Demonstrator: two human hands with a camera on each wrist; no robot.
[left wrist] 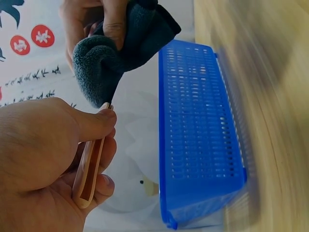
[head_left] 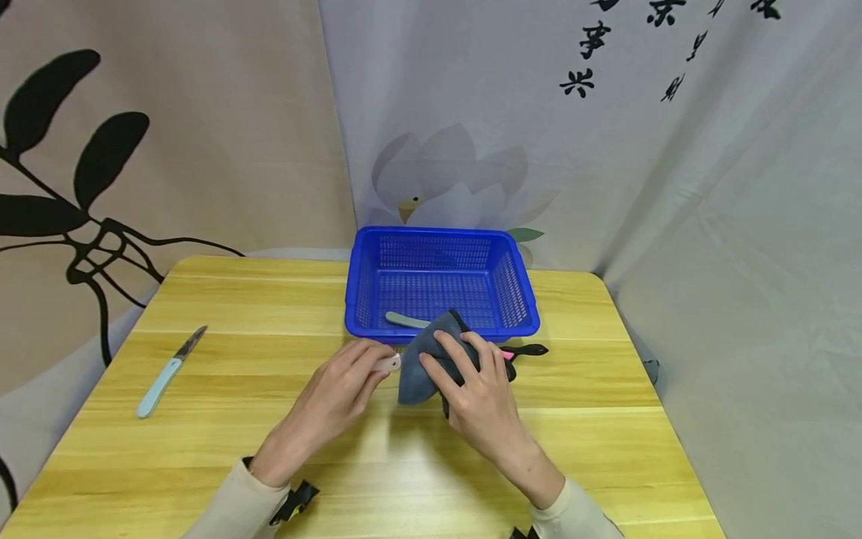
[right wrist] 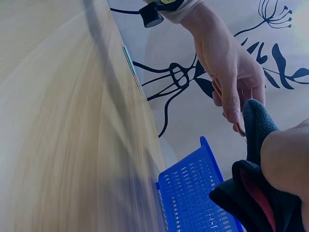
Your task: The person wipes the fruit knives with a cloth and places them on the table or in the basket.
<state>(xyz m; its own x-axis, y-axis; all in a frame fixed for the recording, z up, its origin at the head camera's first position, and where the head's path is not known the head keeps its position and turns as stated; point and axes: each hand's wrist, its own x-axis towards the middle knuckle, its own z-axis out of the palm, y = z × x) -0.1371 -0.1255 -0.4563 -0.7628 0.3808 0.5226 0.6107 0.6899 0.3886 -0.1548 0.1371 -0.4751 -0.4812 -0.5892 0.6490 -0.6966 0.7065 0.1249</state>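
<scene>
My left hand (head_left: pixel 340 378) grips a folding knife (left wrist: pixel 89 169) by its pale handle, which has a long slot along it. Its far end meets the cloth, and the blade is hidden there. A dark blue-grey cloth (head_left: pixel 419 370) is bunched in my right hand (head_left: pixel 481 404), with thumb and fingers pressed round it. Both hands are side by side just in front of the blue basket (left wrist: pixel 203 121). Reddish lining shows in a fold of the cloth in the right wrist view.
Inside the basket lies a grey-green handle (head_left: pixel 405 320), partly covered by the cloth. A black handle with pink (head_left: pixel 532 349) sticks out right of the cloth. On the wooden table (head_left: pixel 269 299), at the left, lies a light-blue-handled knife (head_left: pixel 161 383). Printed curtains hang behind.
</scene>
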